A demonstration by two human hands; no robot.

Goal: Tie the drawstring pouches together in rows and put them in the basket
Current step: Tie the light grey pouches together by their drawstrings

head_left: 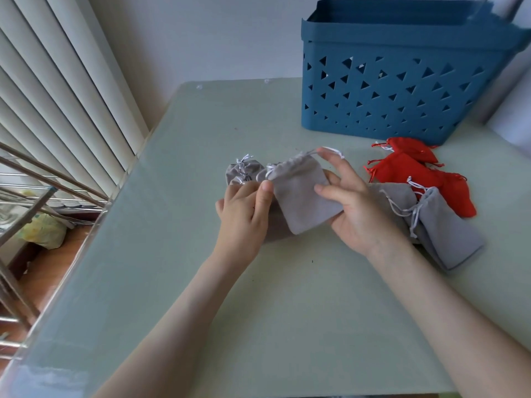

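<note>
Head view: left hand [244, 209] and right hand [360, 209] grip the grey pouch [301, 202], mouth pointing away; knotted pouches [236, 173] lie just beyond the left.

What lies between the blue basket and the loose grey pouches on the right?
A heap of red pouches, just in front of the blue basket and touching the loose grey pouches, in the head view.

Near the middle of the pale green surface [258, 311], the left hand [244, 208] pinches the gathered top corner of a grey pouch [301, 196], and the right hand [362, 208] grips its other side. More grey pouches [442, 225] and red pouches [408, 170] lie toward the right edge, with a blue basket [402, 90] at the far right corner.
</note>
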